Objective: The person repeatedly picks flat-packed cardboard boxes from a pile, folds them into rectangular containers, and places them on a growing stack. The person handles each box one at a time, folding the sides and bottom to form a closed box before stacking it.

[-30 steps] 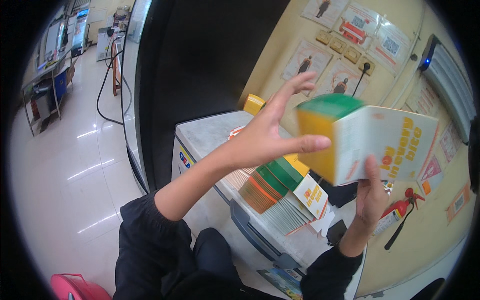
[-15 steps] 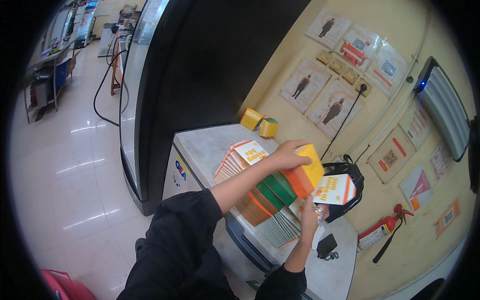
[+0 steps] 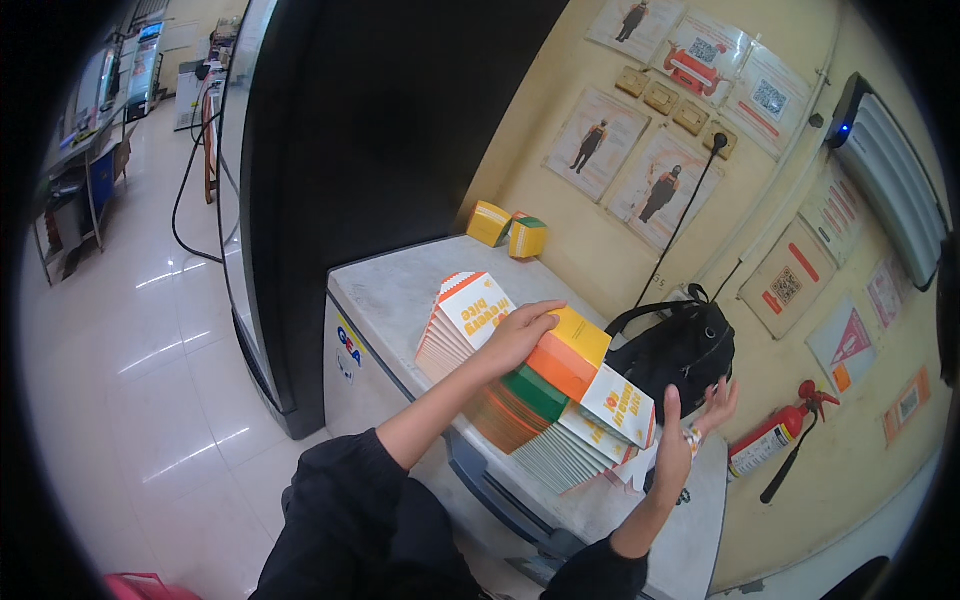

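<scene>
A long row of folded cardboard cartons, white ones (image 3: 474, 306) on the left, green ones (image 3: 537, 394) in the middle and white ones (image 3: 621, 405) on the right, lies fanned on a white-topped chest cabinet (image 3: 395, 274). My left hand (image 3: 520, 337) grips the upper left edge of a yellow-and-orange carton (image 3: 572, 352) at the top of the row. To the right of the cartons, my right hand (image 3: 676, 437) is raised, its fingers spread. A small patterned thing (image 3: 692, 436) shows by its palm; whether it is held or worn I cannot tell.
Two small yellow-and-green boxes (image 3: 512, 232) stand at the back against the wall. A black backpack (image 3: 685, 345) sits behind my right hand. A red fire extinguisher (image 3: 772, 440) hangs at the right. A tall black panel (image 3: 400, 130) rises on the left.
The yellow-and-orange carton has come down and left onto the row with my left hand. My right hand has moved right, off the cartons, and its fingers have spread.
</scene>
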Tool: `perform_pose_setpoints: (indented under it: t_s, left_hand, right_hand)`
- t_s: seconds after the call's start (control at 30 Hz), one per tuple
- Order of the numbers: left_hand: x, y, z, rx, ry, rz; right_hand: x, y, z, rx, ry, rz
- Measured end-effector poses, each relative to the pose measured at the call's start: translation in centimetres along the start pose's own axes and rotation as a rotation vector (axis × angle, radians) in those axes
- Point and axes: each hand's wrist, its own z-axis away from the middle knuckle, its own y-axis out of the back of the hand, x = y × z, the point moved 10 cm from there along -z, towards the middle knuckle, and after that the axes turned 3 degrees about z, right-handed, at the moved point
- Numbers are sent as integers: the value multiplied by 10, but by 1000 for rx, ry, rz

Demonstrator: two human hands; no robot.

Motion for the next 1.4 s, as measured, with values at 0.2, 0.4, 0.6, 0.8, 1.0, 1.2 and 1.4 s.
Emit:
perform_pose_setpoints:
  t_s: [0.2, 0.4, 0.6, 0.8, 1.0, 1.2, 1.4]
  left_hand:
    - [1, 4, 5, 36, -116, -34]
    - [-3, 13, 10, 19, -212, -93]
    - [-5, 9, 11, -47, -136, -446]
    - [-16, 13, -17, -314, 131, -812]
    - [-57, 29, -10, -310, 239, -632]
    - [9, -31, -32, -343, -264, -716]
    - [-21, -64, -18, -529, -64, -1028]
  right_hand:
    - [-38, -130, 14, -1078, 377, 391]
    - [-20, -160, 34, -999, 341, 149]
    - [-8, -167, 49, -1062, 246, 88]
    - [1, -163, 53, -1076, 254, 95]
    - [0, -162, 60, -933, 298, 50]
    - [10, -163, 61, -1029, 292, 136]
    - [39, -166, 75, -925, 51, -97]
